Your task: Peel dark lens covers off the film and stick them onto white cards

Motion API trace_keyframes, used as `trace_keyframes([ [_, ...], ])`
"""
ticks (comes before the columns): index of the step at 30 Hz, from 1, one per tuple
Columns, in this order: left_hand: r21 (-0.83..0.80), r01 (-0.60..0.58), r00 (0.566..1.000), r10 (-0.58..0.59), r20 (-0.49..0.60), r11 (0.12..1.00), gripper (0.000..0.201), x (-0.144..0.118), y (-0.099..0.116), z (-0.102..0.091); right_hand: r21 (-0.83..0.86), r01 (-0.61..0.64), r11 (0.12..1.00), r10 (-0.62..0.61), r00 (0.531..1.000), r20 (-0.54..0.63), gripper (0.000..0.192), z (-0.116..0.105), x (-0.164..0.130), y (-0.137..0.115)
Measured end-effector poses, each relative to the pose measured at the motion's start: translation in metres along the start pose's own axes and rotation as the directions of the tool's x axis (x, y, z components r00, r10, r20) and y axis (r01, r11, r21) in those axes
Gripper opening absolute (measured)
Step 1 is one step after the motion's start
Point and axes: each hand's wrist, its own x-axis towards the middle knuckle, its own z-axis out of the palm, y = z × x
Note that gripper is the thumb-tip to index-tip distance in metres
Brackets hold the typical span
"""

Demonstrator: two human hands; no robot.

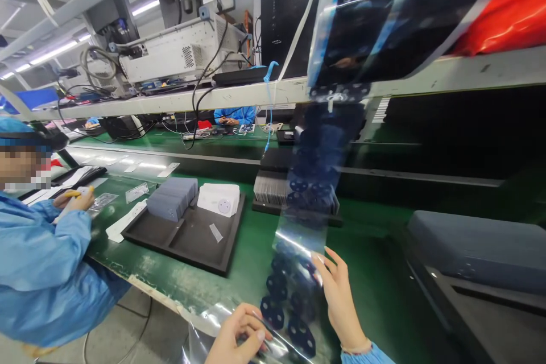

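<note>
A long clear plastic film strip point(301, 238) with dark blue rounded stickers point(273, 311) hangs from the shelf edge and runs down toward me. At its right edge my right hand point(339, 298) is closed, pinching the film between thumb and fingers. Lower down, my left hand point(236, 335) has its fingers curled at the left side of the film, near the lowest stickers. Behind the strip, a dark tray point(261, 205) holds a row of thin grey plates point(269, 189), partly hidden by the film.
A black divided tray point(200, 247) holds grey plates point(171, 199) and white plates point(219, 199). To the right lies a large grey stack point(478, 239) in a dark tray. A co-worker in a blue smock point(42, 273) works at left. The shelf point(170, 103) crosses overhead.
</note>
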Motion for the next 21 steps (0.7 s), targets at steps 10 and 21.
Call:
trace_keyframes([
  [10, 0.046, 0.005, 0.998, -0.002, -0.069, 0.999, 0.047, 0.001, 0.013, 0.001, -0.288, 0.46, 0.84, -0.387, 0.88, 0.277, 0.056, -0.006, -0.059, -0.019],
  [21, 0.204, -0.139, 0.984, 0.158, -0.083, 0.969, 0.051, 0.009, 0.002, 0.01, -0.389, 0.755, 0.528, -0.393, 0.623, 0.676, 0.051, -0.018, -0.074, -0.014],
])
